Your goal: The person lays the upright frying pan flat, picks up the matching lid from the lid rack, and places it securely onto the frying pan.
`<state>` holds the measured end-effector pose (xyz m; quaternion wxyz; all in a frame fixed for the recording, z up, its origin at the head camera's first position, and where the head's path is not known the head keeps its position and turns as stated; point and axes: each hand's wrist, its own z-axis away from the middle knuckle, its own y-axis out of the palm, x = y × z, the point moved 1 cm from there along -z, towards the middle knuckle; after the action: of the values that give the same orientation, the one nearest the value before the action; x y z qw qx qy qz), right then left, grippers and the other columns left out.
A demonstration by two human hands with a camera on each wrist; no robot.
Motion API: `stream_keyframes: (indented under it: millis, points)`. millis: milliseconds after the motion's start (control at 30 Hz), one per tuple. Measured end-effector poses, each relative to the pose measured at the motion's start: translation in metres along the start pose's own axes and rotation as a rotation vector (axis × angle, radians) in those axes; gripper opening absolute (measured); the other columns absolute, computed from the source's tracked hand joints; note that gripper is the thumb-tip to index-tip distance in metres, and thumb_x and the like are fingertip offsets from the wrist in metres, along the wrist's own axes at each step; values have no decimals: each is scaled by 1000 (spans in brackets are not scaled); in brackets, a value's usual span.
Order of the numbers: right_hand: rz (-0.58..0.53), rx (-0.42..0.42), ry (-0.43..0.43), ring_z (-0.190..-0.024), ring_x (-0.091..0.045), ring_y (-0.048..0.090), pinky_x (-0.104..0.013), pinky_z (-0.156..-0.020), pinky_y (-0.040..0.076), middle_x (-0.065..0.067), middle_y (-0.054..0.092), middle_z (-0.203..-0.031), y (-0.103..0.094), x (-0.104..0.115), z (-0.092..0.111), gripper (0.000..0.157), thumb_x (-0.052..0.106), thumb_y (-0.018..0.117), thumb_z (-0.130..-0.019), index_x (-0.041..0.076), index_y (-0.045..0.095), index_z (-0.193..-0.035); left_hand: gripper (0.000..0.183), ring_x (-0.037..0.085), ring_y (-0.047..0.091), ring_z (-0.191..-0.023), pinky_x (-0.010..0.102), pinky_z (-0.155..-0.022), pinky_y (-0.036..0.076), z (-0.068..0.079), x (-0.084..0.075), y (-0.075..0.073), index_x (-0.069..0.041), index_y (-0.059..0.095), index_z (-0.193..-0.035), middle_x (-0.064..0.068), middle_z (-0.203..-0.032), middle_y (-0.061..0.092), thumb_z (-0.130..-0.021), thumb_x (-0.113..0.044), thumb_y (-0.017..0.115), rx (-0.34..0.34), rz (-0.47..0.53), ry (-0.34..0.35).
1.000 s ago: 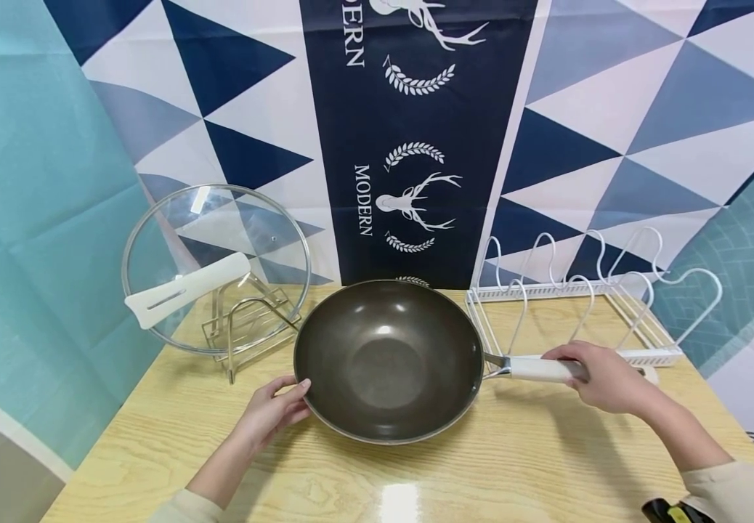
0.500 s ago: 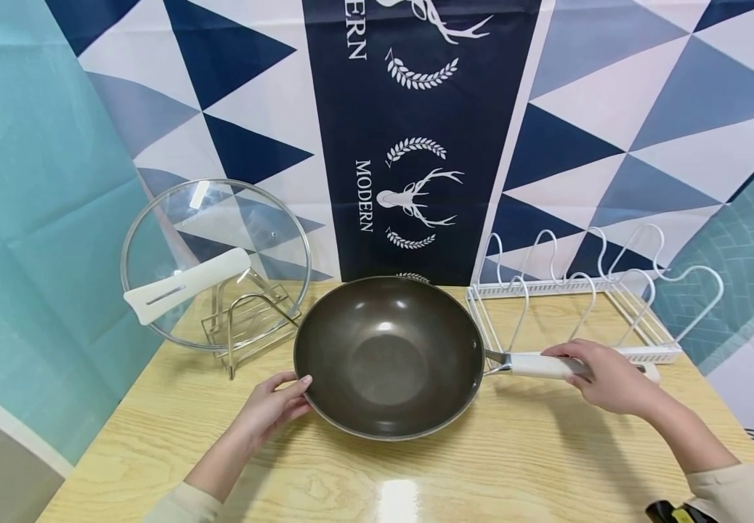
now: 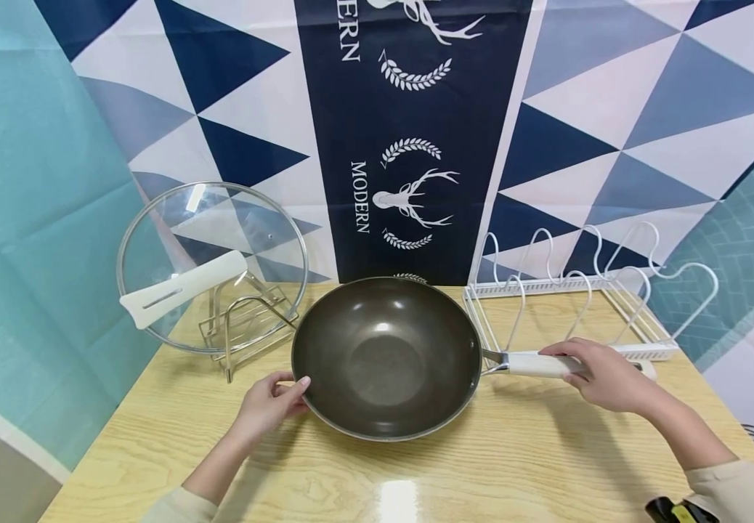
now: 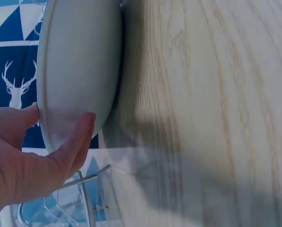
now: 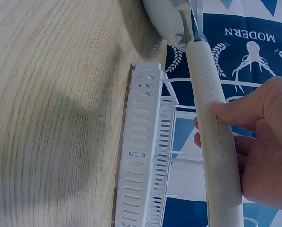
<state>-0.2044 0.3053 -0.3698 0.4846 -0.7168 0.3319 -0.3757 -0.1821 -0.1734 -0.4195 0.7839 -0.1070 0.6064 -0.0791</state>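
A dark wok [image 3: 386, 363] with a pale outside sits on the wooden table, its long cream handle [image 3: 534, 365] pointing right. My left hand [image 3: 266, 410] holds the wok's left rim, thumb on the edge; in the left wrist view its fingers [image 4: 77, 142] press against the pale outer wall. My right hand [image 3: 609, 376] grips the handle near its far half. In the right wrist view the thumb lies on one side of the handle [image 5: 216, 137], with fingertips showing on the other side.
A glass lid [image 3: 272, 240] with a white grip [image 3: 184, 290] leans in a wire stand [image 3: 246, 327] at the left. Behind my right hand stands a white rack [image 3: 560, 287] with wavy dividers. A patterned cloth [image 3: 416, 109] hangs at the table's back edge.
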Motion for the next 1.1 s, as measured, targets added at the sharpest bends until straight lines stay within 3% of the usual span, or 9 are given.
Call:
stream_keyframes:
  millis: [233, 433, 733, 967, 1100]
  points:
    - [-15, 15, 7, -91, -32, 66, -48, -76, 53, -8, 69, -98, -2, 0, -1, 38, -5, 72, -74, 8, 67, -110, 46, 25, 72, -81, 33, -72, 60, 1, -7, -8, 3, 57, -122, 16, -93, 72, -91, -30, 65, -64, -250, 119]
    - [-35, 43, 23, -93, -33, 65, -49, -77, 53, -9, 69, -100, -3, 1, -1, 38, -5, 72, -75, 7, 66, -111, 41, 27, 70, -89, 37, -76, 58, -1, -19, -22, 1, 60, -121, 17, -99, 73, -92, -29, 63, -131, -478, 242]
    - [-25, 39, 9, -91, -30, 65, -44, -75, 53, -9, 68, -100, -4, 1, 0, 38, -5, 71, -76, 6, 66, -112, 40, 30, 68, -95, 42, -80, 56, -6, -31, -53, -2, 58, -124, 19, -105, 71, -95, -28, 60, -129, -592, 311]
    - [-29, 37, 13, -90, -28, 65, -42, -74, 53, -8, 68, -100, -4, 0, 1, 38, -5, 71, -76, 6, 66, -112, 42, 30, 69, -90, 43, -78, 58, -12, -36, -73, 3, 54, -127, 20, -102, 71, -95, -23, 60, -96, -691, 419]
    - [-28, 29, 10, -89, -28, 65, -41, -73, 53, -8, 68, -99, -4, 1, 2, 38, -5, 71, -76, 6, 66, -112, 39, 33, 70, -87, 44, -73, 57, -13, -37, -79, 4, 56, -124, 20, -99, 71, -94, -21, 61, -148, -764, 471]
